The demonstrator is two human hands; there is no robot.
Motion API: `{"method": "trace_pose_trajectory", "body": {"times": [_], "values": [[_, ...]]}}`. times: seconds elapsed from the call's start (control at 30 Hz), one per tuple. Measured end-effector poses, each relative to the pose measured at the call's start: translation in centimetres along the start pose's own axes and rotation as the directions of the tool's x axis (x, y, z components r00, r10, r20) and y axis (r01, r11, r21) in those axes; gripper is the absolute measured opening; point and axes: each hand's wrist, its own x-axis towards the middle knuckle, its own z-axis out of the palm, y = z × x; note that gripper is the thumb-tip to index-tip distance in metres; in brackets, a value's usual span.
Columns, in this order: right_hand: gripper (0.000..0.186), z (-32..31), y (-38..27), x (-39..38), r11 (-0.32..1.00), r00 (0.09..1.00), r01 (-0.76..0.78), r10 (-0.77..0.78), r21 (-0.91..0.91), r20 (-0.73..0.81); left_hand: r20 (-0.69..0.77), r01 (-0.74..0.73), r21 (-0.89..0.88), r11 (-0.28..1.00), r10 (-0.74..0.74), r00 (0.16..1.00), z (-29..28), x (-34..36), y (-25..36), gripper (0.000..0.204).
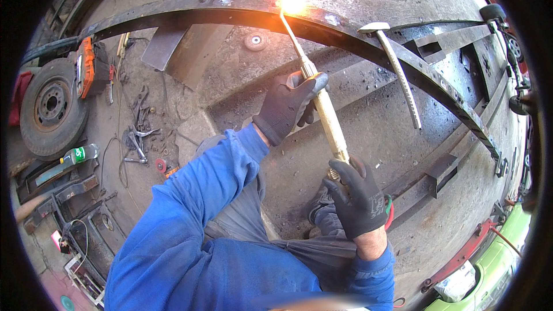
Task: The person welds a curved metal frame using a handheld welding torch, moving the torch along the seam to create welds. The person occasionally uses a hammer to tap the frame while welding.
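Far left: wheel with tyre [53,109] leaning, green-labelled bottle [80,154] just below it; locking pliers [136,143] on the floor, loose bits around; left hand [292,103], dark-gloved, wrapped round the front of the torch [329,121], which sits mid-view, tilted, tip up at the long steel beam [242,17]; bright orange glow [292,1] with sparks there; right hand [358,198], gloved, fingers closed round the torch's rear end; hammer [397,72] further right, head at the beam; green car panel [507,253] far right.
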Motion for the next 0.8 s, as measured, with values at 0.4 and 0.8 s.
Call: {"method": "trace_pose_trajectory", "body": {"times": [0.4, 0.8], "values": [[0.042, 0.19, -0.01, 0.02, 0.999, 1.0, 0.019, -0.02, -0.041, -0.015, 0.009, 0.014, 0.017, 1.0, -0.014, 1.0, 0.0, 0.02, 0.2, 0.044], [0.044, -0.01, -0.74, 0.39, 1.0, 1.0, 0.007, -0.008, -0.015, -0.005, -0.007, -0.007, -0.002, 1.0, 0.007, 1.0, -0.11, -0.14, 0.46, 0.043]]}}
